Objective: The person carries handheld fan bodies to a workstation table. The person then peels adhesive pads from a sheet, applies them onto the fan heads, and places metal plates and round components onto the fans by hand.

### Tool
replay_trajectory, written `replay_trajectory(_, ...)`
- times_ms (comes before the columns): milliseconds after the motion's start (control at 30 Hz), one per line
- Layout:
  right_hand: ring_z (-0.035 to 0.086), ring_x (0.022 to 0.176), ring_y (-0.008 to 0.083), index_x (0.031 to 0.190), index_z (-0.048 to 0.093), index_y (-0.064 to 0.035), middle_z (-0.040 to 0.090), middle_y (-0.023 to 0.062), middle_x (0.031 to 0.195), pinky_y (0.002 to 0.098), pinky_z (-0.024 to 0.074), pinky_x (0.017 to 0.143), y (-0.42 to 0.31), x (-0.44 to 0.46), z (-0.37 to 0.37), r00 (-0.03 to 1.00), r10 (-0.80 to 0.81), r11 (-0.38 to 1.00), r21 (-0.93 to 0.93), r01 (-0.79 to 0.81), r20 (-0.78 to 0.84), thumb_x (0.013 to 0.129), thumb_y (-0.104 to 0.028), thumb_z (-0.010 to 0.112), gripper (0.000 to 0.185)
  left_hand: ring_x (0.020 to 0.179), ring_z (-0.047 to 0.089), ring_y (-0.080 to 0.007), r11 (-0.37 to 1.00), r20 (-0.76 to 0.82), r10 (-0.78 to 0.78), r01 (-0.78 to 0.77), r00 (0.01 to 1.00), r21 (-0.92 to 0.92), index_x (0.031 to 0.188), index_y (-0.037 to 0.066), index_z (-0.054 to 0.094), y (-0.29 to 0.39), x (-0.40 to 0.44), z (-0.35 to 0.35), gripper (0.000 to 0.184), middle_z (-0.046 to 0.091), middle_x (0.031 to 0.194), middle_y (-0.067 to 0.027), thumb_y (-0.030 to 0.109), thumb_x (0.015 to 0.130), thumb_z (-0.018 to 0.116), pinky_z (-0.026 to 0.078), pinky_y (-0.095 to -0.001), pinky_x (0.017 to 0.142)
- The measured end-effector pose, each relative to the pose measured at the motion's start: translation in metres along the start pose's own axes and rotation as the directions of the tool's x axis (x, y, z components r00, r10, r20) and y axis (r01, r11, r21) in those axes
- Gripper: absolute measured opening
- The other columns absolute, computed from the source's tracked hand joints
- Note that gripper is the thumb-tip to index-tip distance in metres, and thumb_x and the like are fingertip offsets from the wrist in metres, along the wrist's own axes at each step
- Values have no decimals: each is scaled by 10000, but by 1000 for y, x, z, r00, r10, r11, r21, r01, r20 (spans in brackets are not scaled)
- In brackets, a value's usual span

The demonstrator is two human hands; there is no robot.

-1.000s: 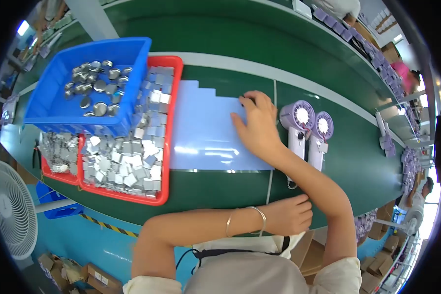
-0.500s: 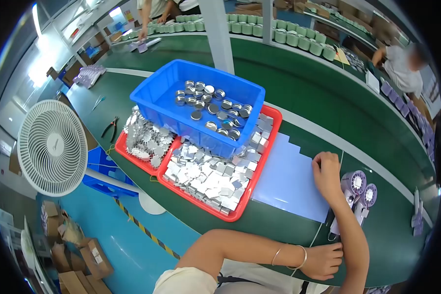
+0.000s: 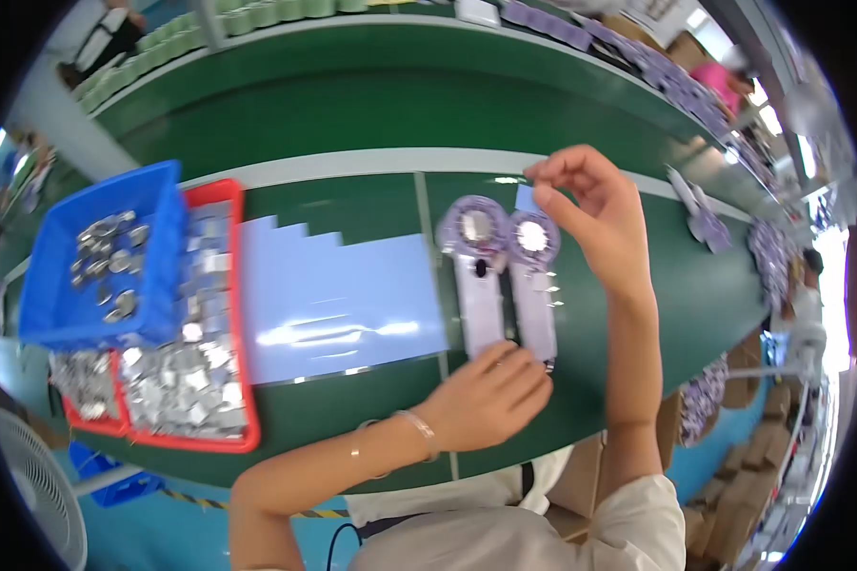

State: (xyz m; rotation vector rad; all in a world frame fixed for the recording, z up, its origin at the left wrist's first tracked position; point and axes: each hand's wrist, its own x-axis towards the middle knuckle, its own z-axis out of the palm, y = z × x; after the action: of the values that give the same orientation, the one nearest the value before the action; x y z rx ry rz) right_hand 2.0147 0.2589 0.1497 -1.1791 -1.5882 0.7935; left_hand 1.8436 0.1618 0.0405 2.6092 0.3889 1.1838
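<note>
Two purple-and-white handheld fans lie side by side on the green table, the left fan (image 3: 479, 300) and the right fan (image 3: 535, 309), round heads away from me. My left hand (image 3: 493, 398), with bracelets at its wrist, has curled fingers over the lower end of the left fan's handle, hiding that end. My right hand (image 3: 595, 214) is raised just beyond the right fan's head. A small light-blue film piece (image 3: 525, 198) shows at its thumb and fingertips, which look pinched on it. Left of the fans lies a blue film sheet (image 3: 343, 309) with a stepped upper edge.
A blue bin (image 3: 52, 276) of round metal parts rests on a red tray (image 3: 245, 381) holding silvery square pieces. More purple fans (image 3: 705, 221) lie to the right. A white standing fan (image 3: 33, 485) is at the lower left. Another person (image 3: 724, 86) is at the far right.
My view has swung right. My right hand has left the blue sheet's edge and risen beyond the fans with a small blue piece. My left hand now lies at the fan handles.
</note>
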Motion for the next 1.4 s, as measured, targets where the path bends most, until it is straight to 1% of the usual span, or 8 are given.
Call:
replay_trajectory(100,605,897,104,997,579,0,665,38,887,276,458,881,22,0,-39,999,52,997,-55,-52,-9,815,-35,703,222,1173,550,-309,993,41,-63,58,997,104,1100,8,644,-6,17,5,322,626,1143,-129,158,822,581,427,-456,1020)
replay_trajectory(200,603,932,105,1006,566,-25,680,20,846,315,420,957,40,-1,-56,975,207,976,-90,-201,74,809,-59,712,248,1234,534,-300,969,118,-82,51,990,242,1127,45,661,-19,27,19,362,593,1258,-115,205,802,665,420,-482,1020)
replay_trajectory(400,607,959,119,990,553,-54,693,15,769,373,323,1064,59,3,-54,933,258,965,-108,-238,251,789,-54,722,262,1254,524,-297,979,188,-134,100,973,180,1129,58,665,-29,17,25,400,590,1275,-106,263,788,693,409,-482,1038)
replay_trajectory(500,605,977,116,969,545,-51,695,21,754,349,361,1030,60,0,-50,928,281,958,-120,-259,243,772,-39,725,267,1258,525,-295,977,189,-156,124,969,172,1124,61,668,-30,18,25,386,590,1287,-105,257,792,690,411,-478,1038)
replay_trajectory(567,622,938,109,948,540,-47,697,27,748,320,403,983,60,-3,-44,945,221,973,-113,-199,242,762,-23,722,261,1256,528,-294,977,195,-166,134,967,166,1121,60,669,-31,17,26,381,590,1291,-107,255,795,688,416,-477,1033)
replay_trajectory(700,633,841,106,934,538,-39,694,35,733,307,439,938,59,-4,-38,936,275,957,-154,-245,218,757,-9,716,253,1236,546,-292,976,178,-179,152,968,154,1109,60,669,-30,17,26,354,600,1287,-108,243,807,679,433,-470,1014)
replay_trajectory(767,617,1071,181,985,525,-35,670,47,772,351,425,1016,59,-4,-36,915,330,930,-242,-275,230,768,94,682,297,1231,549,-291,976,181,-179,152,967,156,1105,60,668,-30,17,26,344,603,1283,-107,239,812,675,437,-468,1008)
replay_trajectory(1400,628,1099,192,1006,509,-22,655,44,776,289,514,884,57,-6,-31,918,380,920,-143,-364,111,785,117,634,290,1207,570,-274,972,154,-194,169,969,163,1086,74,681,-29,18,27,285,628,1252,-86,204,835,652,452,-451,994)
